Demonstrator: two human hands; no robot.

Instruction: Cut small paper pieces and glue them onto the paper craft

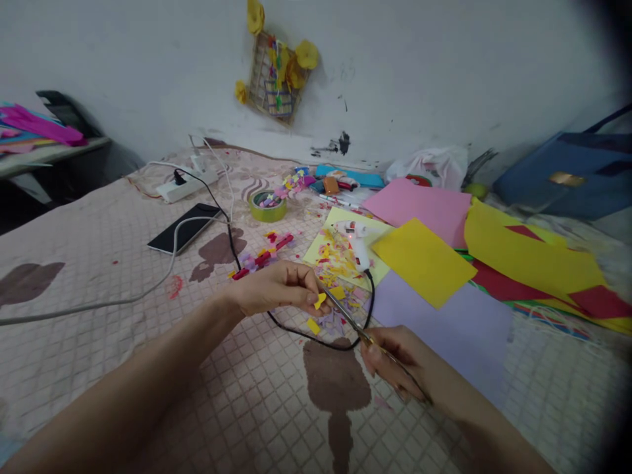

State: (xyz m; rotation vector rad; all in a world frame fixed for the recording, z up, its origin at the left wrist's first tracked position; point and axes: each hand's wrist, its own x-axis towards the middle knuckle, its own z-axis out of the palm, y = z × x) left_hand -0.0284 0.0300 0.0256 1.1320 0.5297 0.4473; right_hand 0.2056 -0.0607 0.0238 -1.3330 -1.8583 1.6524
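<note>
My left hand (291, 288) is closed, pinching a small yellow paper piece (320, 301) between thumb and fingers. In my right hand (399, 359) is a pair of scissors (353, 319), its fingers wrapped round the handles. The blades point up and left, reaching the fingertips of my left hand beside the yellow piece. Below the blades lie other yellow paper bits (313, 326) and lilac scraps. Behind my left hand is a red stick (266, 255) dressed with yellow, lilac and red paper pieces.
A white glue gun (358, 243) lies on a pale yellow sheet (320, 230) among scraps; its black cord (306, 337) loops near both hands. Yellow (424, 260), pink (419, 204) and lilac sheets (444, 329) spread rightward. Tape (267, 212), a phone (185, 227) and a power strip (185, 185) stand further back.
</note>
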